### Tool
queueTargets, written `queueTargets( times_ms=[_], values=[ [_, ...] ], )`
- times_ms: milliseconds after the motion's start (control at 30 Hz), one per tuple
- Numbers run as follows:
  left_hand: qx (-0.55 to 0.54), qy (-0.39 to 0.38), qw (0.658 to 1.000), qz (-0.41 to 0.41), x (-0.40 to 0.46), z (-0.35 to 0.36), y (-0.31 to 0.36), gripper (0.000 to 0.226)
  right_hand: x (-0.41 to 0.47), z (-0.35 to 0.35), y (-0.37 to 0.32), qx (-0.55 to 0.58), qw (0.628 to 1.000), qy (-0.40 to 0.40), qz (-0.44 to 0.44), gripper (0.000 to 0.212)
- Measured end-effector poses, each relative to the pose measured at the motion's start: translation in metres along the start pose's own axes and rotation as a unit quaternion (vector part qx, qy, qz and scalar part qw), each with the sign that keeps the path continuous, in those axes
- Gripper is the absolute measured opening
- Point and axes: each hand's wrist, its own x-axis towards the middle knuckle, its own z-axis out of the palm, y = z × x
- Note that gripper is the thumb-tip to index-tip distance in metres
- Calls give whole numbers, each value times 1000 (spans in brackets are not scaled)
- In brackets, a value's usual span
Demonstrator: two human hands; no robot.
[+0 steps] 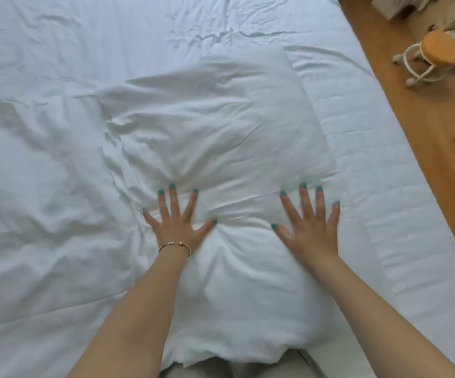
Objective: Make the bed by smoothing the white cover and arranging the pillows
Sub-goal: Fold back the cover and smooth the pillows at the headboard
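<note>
**Two flat hands on the pillow**

A white pillow [220, 148] lies in the middle of the view on the white cover [43, 165], with its near end reaching down to the person's body at the bottom edge. Both hands press on the pillow from above. The left hand [178, 219] lies flat with the fingers straight and spread wide apart, and the cloth makes folds that run together near its thumb and fingertips. A thin gold bracelet [175, 246] sits on the left wrist. The right hand [309, 223] is also flat, its fingers straight and apart, near the right edge of the pillow. The nails of both hands are painted green.

The cover is wrinkled on the left of the pillow and at the far side of the bed; on the right it is much smoother. Beyond the right edge of the bed there is a wooden floor [411, 110]. A small stool [436, 54] with a round wooden seat and a white frame stands on it, well apart from the pillow. Behind the stool some pale objects are too blurred to name.
</note>
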Motion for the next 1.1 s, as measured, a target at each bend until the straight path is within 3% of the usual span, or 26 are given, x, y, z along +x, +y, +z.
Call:
queueTargets(
  times_ms=[133, 200, 267, 300, 400, 433, 533, 600, 700, 767, 833, 867, 933, 1000, 1100],
  values=[
    [-51, -6, 982, -184, -17, -6, -11, 86, -13, -5, 12, 62, 997, 23, -43, 73],
    [-144, 21, 954, -262, -35, -6, -16, 85, -11, -15, 32, 143, 988, 39, 46, 83],
    [-223, 60, 936, -267, -59, -4, -11, 87, -5, -23, 62, 265, 949, 6, 173, 100],
    [-247, 62, 934, -250, -72, -3, -5, 91, -3, -24, 77, 312, 932, -32, 183, 107],
    [-324, 25, 927, -187, -84, -14, 5, 100, 1, -25, 98, 314, 939, -89, 112, 110],
    [-326, 27, 930, -166, -82, -21, 3, 97, 1, -26, 99, 307, 942, -94, 98, 110],
    [-174, 89, 969, -153, -76, -35, -23, 77, -7, -31, 98, 288, 952, -95, 40, 108],
    [-128, 92, 966, -206, -77, -38, -43, 71, -15, -30, 96, 264, 961, -86, 1, 104],
    [-121, 4, 952, -281, -73, -24, -50, 69, -24, -19, 86, 227, 968, -101, 27, 99],
    [-116, 27, 936, -332, -67, -18, -27, 73, -28, -16, 76, 191, 980, -46, 23, 90],
    [-109, 123, 946, -279, -67, -16, 3, 70, -25, -14, 70, 151, 985, 26, -80, 77],
    [-97, 121, 963, -219, -71, -14, 15, 64, -22, -9, 70, 104, 984, 31, -144, 72],
    [-99, 15, 982, -159, -86, 3, 19, 59, -14, 2, 72, 8, 980, -17, -200, 65],
    [-100, -74, 976, -179, -102, 21, -3, 65, -13, 11, 64, -18, 988, -61, -140, 58],
    [-43, -80, 991, -95, -122, 29, -50, 67, -38, 2, -18, 69, 992, -86, 69, 60]
  ],
)
